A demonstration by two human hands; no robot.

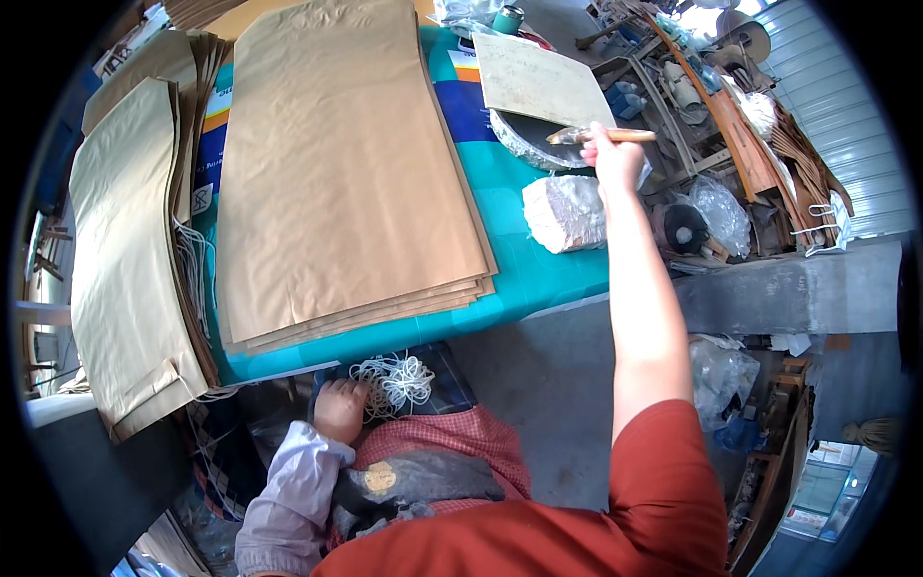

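My right hand [608,154] is stretched out over the far corner of the teal surface [538,279], fingers [594,144] closed round a wooden-handled brush [601,136] above the foil-lined pan [524,144]. A white wrapped block [564,213] sits just beside it. My left hand [338,408] rests down in my lap on a tangle of white string [396,383]. A stack of brown paper sheets [341,173] fills the middle.

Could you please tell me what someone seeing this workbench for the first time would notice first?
Most striking is the big stack of flat brown paper sheets covering the middle of the turquoise-covered table. At the table's far right the right hand holds a wooden-handled brush over a foil-lined round dish. Near the lower edge, the left hand rests beside a tangle of white cord.
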